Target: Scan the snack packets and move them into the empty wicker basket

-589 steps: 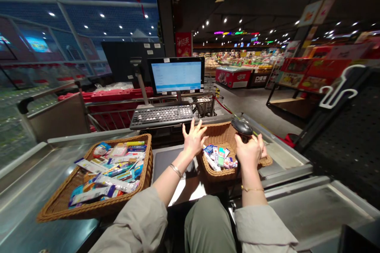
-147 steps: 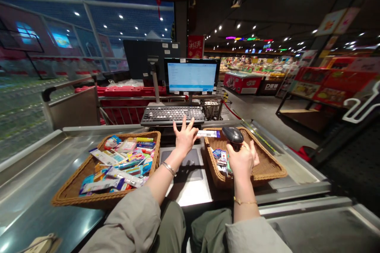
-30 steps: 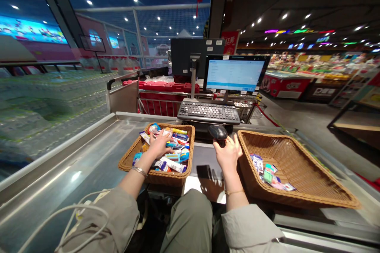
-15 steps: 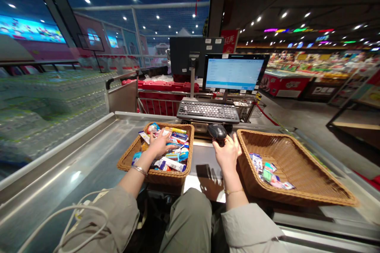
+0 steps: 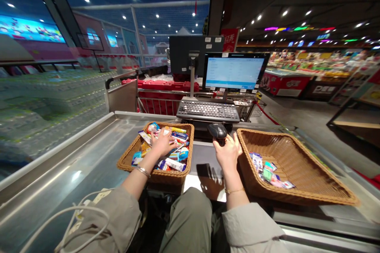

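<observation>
My left hand reaches into the left wicker basket, palm down on a heap of small snack packets, its fingers spread over them. I see no single packet gripped in it. The packets have blue, white, orange and yellow wrappers. My right hand is closed around the grip of a black barcode scanner, whose head points away from me. The grip is mostly hidden by the hand. Just right of that hand, the right wicker basket holds a small group of packets at its left side.
Behind the scanner stand a black keyboard and a lit monitor. The metal counter has a raised edge on the left. A white cable loops by my left sleeve. Shopping carts are beyond the counter.
My left hand has shifted slightly to the right over the packets in the left basket. My right hand and the scanner have stayed in place.
</observation>
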Motion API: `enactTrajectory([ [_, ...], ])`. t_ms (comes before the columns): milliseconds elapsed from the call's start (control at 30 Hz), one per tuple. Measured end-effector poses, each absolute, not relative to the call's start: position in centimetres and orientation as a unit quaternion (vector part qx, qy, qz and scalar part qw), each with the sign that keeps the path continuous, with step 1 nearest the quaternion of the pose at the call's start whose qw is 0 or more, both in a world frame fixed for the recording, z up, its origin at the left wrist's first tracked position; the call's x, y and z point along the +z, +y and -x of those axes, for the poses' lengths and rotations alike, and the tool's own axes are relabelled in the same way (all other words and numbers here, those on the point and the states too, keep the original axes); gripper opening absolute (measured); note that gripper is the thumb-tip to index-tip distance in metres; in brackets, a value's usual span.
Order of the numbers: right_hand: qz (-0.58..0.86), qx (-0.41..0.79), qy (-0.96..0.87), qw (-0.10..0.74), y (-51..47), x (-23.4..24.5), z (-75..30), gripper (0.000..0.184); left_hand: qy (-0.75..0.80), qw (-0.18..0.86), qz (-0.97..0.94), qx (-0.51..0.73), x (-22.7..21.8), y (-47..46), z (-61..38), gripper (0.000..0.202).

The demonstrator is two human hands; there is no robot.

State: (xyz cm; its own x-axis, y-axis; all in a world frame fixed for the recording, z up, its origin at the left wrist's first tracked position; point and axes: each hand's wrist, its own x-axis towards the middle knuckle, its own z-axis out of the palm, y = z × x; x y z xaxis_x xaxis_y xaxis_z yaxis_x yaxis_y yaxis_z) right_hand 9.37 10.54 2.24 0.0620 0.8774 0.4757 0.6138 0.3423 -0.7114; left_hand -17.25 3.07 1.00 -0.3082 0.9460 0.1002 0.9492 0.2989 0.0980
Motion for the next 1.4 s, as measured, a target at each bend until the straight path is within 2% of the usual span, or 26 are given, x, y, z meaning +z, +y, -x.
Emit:
enactTrajectory([
  [533,0.555,0.145,-0.663,0.481,10.3,2.6,-9.7,0.028,-0.806,0.068,0.586,-0.050,0.9,3.1,15.7,0.020],
  [700,0.559,0.152,-0.659,0.481,10.4,2.6,-9.9,0.027,-0.801,0.107,0.585,-0.066,1.7,3.3,16.8,0.023],
  [1133,0.551,0.159,-0.662,0.482,10.6,2.7,-10.2,0.028,-0.786,0.203,0.553,-0.186,5.1,5.3,14.3,0.017],
  [1400,0.532,0.137,-0.681,0.485,10.6,2.5,-10.9,0.027,-0.756,0.202,0.567,-0.258,4.8,7.7,10.8,0.015],
])
